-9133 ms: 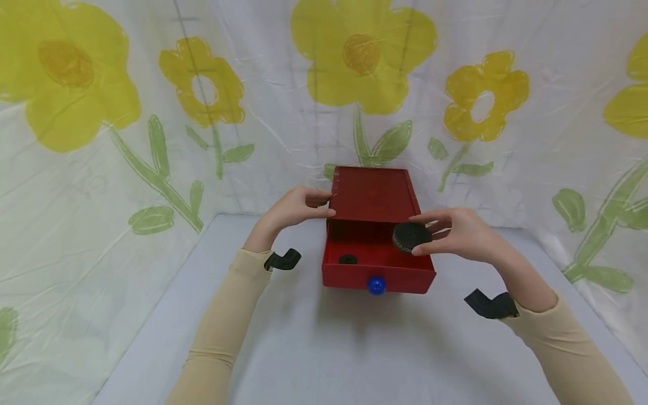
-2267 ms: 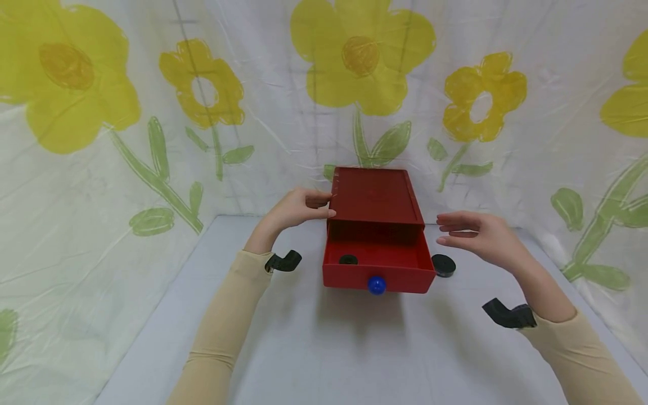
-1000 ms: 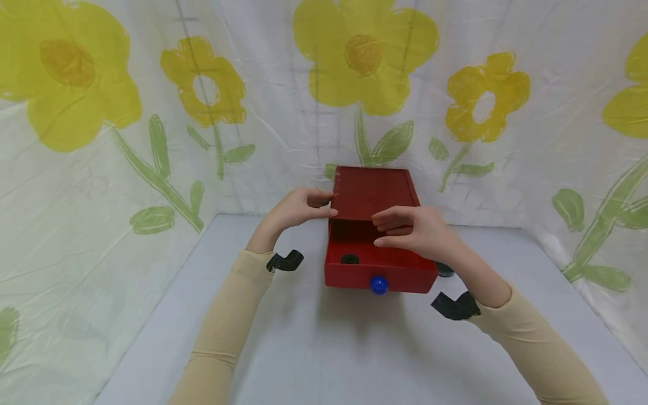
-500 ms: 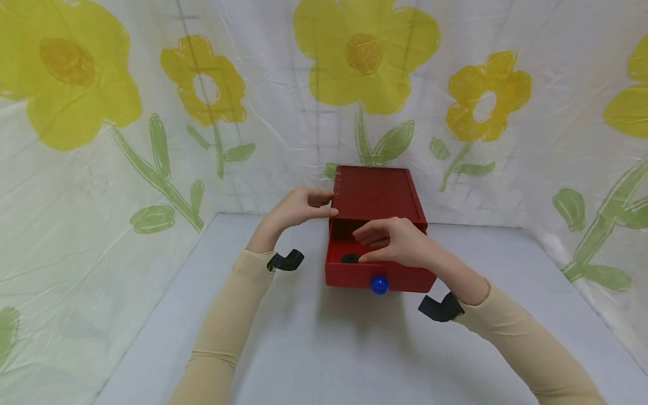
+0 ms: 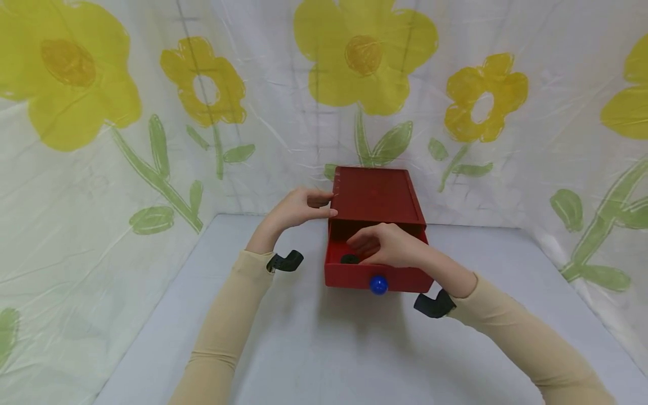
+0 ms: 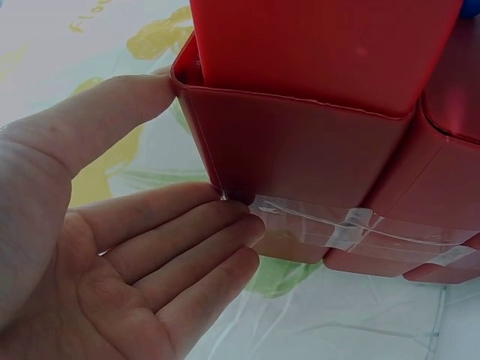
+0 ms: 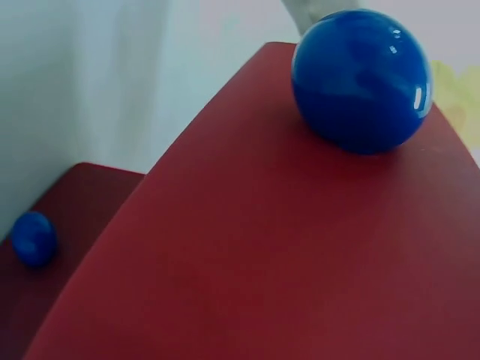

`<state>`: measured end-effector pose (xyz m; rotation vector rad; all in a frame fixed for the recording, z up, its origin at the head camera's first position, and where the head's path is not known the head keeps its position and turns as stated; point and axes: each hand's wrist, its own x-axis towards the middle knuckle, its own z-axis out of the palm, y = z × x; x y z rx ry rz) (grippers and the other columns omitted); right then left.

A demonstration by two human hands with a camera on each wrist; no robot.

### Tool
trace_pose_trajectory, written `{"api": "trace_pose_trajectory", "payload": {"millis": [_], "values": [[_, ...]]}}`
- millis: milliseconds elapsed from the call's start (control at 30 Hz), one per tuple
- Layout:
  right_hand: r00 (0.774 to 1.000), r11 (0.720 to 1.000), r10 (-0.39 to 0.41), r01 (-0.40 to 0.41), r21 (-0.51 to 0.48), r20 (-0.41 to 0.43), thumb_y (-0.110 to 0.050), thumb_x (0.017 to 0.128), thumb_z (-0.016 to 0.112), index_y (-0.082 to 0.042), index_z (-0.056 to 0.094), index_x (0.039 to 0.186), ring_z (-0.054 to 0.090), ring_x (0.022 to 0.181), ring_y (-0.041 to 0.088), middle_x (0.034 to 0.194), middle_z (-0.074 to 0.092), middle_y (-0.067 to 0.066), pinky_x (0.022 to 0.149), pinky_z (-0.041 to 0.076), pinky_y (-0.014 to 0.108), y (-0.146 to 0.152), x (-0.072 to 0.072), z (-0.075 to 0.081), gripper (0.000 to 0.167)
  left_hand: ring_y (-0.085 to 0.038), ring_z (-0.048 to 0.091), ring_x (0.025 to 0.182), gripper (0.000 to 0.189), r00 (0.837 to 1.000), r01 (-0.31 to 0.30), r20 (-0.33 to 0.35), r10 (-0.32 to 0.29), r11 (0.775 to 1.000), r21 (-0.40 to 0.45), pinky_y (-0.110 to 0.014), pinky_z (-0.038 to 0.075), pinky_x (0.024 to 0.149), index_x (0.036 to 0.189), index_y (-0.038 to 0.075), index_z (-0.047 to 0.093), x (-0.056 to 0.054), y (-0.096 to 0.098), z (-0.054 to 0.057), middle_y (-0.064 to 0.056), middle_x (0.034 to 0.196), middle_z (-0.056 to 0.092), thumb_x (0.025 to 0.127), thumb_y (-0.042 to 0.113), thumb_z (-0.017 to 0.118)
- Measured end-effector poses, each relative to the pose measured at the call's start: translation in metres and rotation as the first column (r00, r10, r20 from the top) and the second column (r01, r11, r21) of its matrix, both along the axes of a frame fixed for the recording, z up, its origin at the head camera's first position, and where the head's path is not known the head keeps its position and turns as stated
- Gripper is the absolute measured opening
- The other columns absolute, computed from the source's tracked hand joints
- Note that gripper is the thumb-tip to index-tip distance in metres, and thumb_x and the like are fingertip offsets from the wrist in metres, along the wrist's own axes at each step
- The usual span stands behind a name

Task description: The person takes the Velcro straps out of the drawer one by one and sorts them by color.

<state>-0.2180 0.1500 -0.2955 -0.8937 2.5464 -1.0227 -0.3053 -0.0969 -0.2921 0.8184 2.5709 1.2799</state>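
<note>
A red drawer unit [image 5: 377,194] stands on the table, its top drawer [image 5: 349,275] pulled out by a blue knob [image 5: 378,284] side. My left hand [image 5: 298,207] rests fingertips and thumb against the unit's left side; in the left wrist view its fingers [image 6: 172,240] are straight. My right hand [image 5: 392,246] reaches into the drawer, fingers and thumb apart and slightly bent. Just beside its fingertips a small black disc [image 5: 349,259] lies in the drawer. The right wrist view shows only the drawer front [image 7: 247,225] and blue knob [image 7: 361,81], no hand.
Another red drawer front [image 7: 90,217] with its own blue knob [image 7: 34,238] shows lower down. Clear tape [image 6: 346,229] runs across the stacked units. A flowered curtain [image 5: 273,112] hangs behind the white table [image 5: 324,343].
My right hand earlier held a thick, round black lettered piece, then left it on the table right of the drawer. It has since moved left and down into the drawer; the forearm hides that piece.
</note>
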Motion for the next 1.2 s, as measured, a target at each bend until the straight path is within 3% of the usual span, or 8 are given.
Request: {"api": "trace_pose_trajectory", "payload": {"millis": [267, 667, 1200], "values": [[1.0, 0.998, 0.016, -0.017, 0.066, 0.02, -0.015, 0.082, 0.074, -0.008, 0.063, 0.122, 0.067, 0.101, 0.022, 0.117, 0.066, 0.009, 0.085, 0.056, 0.033, -0.0045, -0.0044, -0.0008, 0.042, -0.025, 0.053, 0.124, 0.063, 1.0, 0.003, 0.015, -0.003, 1.0, 0.012, -0.043, 0.048, 0.099, 0.136, 0.014, 0.054, 0.0004, -0.0002, -0.0001, -0.007, 0.135, 0.056, 0.082, 0.042, 0.072], [0.997, 0.997, 0.036, -0.04, 0.067, 0.067, -0.01, 0.083, 0.073, -0.01, 0.063, 0.123, 0.066, 0.102, 0.021, 0.12, 0.065, 0.008, 0.086, 0.056, 0.032, -0.0063, -0.0083, -0.0036, 0.042, -0.023, 0.054, 0.124, 0.064, 1.0, 0.002, 0.002, -0.002, 1.0, 0.0, -0.042, 0.047, 0.099, 0.136, 0.014, 0.053, -0.0003, -0.0009, 0.0001, -0.006, 0.136, 0.056, 0.082, 0.043, 0.071], [0.997, 0.996, 0.029, -0.034, 0.084, 0.066, -0.009, 0.083, 0.072, -0.01, 0.065, 0.12, 0.066, 0.101, 0.022, 0.116, 0.066, 0.009, 0.085, 0.056, 0.033, -0.0071, -0.009, -0.0049, 0.037, -0.021, 0.054, 0.123, 0.065, 1.0, 0.004, -0.001, -0.004, 1.0, 0.001, -0.041, 0.048, 0.099, 0.137, 0.014, 0.053, -0.0001, -0.0011, 0.0001, -0.005, 0.136, 0.055, 0.082, 0.043, 0.071]]}}
